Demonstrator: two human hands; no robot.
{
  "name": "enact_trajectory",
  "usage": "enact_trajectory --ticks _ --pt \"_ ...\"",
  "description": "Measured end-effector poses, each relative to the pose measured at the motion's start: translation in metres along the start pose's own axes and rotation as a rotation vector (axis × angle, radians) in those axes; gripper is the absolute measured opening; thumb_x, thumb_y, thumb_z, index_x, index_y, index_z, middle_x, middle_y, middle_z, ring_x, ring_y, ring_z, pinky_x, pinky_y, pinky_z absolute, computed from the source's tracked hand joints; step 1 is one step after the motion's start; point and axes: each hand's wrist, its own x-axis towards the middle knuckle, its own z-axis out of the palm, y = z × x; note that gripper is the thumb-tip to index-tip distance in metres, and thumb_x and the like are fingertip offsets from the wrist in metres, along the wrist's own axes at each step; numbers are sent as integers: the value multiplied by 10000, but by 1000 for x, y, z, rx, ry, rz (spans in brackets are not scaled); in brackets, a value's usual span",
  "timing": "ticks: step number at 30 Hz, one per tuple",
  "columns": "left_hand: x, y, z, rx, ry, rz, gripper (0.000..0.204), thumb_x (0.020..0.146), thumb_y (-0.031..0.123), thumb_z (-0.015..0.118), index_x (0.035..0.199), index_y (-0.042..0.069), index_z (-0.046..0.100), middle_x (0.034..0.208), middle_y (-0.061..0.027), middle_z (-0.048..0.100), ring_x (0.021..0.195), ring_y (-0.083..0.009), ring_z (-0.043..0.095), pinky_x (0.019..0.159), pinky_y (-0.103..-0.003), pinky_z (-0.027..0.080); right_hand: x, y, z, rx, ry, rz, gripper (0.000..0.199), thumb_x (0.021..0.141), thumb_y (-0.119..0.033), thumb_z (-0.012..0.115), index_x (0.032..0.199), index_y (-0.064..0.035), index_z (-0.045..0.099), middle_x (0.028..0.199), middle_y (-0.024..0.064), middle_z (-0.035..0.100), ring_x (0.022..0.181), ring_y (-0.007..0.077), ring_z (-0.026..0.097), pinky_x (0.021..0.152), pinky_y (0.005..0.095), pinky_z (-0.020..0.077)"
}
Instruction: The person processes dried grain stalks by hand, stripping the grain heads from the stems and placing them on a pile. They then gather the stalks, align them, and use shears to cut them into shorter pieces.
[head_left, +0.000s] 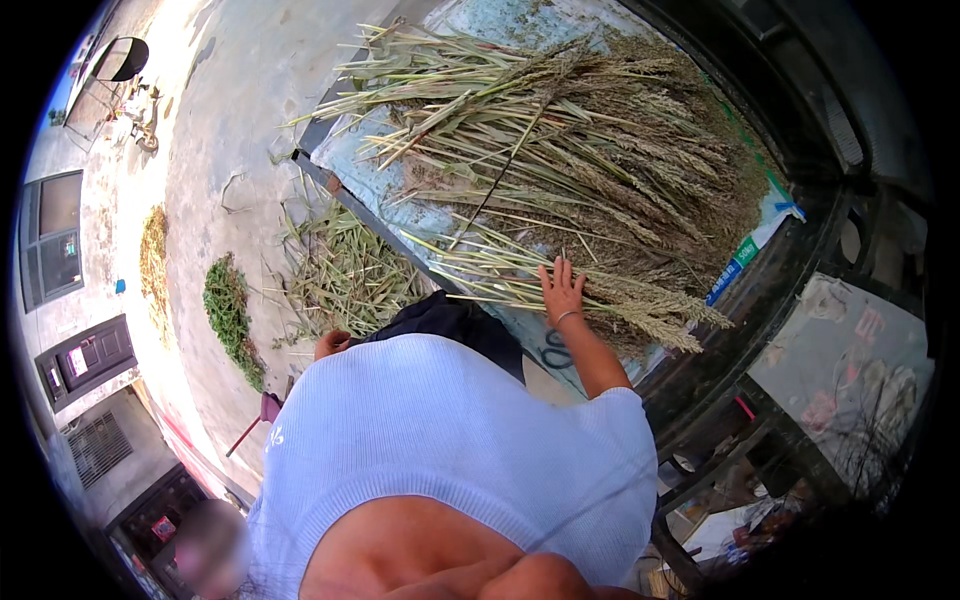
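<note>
A thick layer of long dry grain stalks [560,140] with bushy seed heads lies across a bluish sheet [345,150] on a raised flat bed. The cut ends point left and the seed heads [680,310] point right. My right hand [564,295] rests palm down on the nearest stalks, fingers spread, not wrapped round them. A thin band circles that wrist. My left hand [333,344] shows only in part beside my shirt, above the ground on the left; its fingers are too hidden to read.
Leaf and stalk scraps [355,265] litter the concrete left of the bed's metal edge [375,220]. Beyond them lies a strip of green plants [232,320]. A dark metal frame [800,270] borders the bed on the right. A person [212,548] is at the lower left.
</note>
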Motion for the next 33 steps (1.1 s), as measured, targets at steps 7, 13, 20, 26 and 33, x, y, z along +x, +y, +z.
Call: enact_trajectory --ticks 7,13,20,26,33 --pt "1 -25 3 42 -47 -19 245 740 129 663 924 -20 603 812 -111 645 776 -174 614 705 -298 480 14 2 28 80 253 1 502 815 -56 499 1285 -137 342 1156 106 447 1050 264 423 834 484 331" --pt "0 -31 3 52 -68 -15 241 740 128 663 923 -18 604 811 -109 645 775 -173 614 701 -297 480 14 19 32 119 16 -26 251 724 -117 569 973 -119 535 949 73 583 949 223 532 777 425 388" --pt "0 -35 11 45 -84 -2 236 741 126 663 920 -16 606 809 -106 645 774 -171 613 697 -296 481 -37 89 22 72 -174 -115 184 716 -83 574 897 -117 575 863 90 619 907 263 569 811 454 378" --pt "15 -17 4 86 -111 39 232 741 125 664 919 -14 607 808 -104 645 773 -170 612 693 -295 481 -75 160 42 33 -159 -86 274 722 -71 562 986 -142 569 900 78 620 934 262 561 850 468 361" --pt "28 -6 -12 149 -140 91 228 742 124 664 916 -12 608 806 -102 645 772 -168 612 689 -294 481 -42 166 25 -50 -294 -109 376 693 -119 644 1056 -180 566 960 67 610 1009 279 524 889 480 346"
